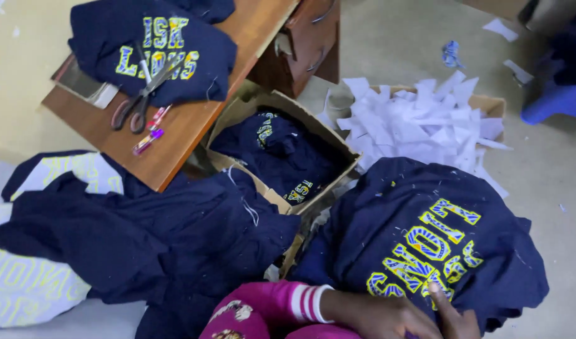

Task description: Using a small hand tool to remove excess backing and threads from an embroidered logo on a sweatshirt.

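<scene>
A navy garment (pixel 388 213) with yellow and blue lettering lies spread over a heap at the lower right. My left hand (pixel 379 316), in a pink sleeve with white stripes, rests on its near edge; the fingers are cut off by the frame. My right hand (pixel 454 317) shows only partly at the bottom edge. Its thumb points up and touches the yellow lettering. Whether either hand grips the cloth is not visible.
An open cardboard box (pixel 237 116) holds folded navy garments. A box of white paper scraps (pixel 426 119) stands behind. The wooden desk (pixel 187 125) carries a navy garment, scissors (pixel 140 97) and pens. More navy cloth (pixel 143 232) lies at left. A blue stool (pixel 554 100) stands far right.
</scene>
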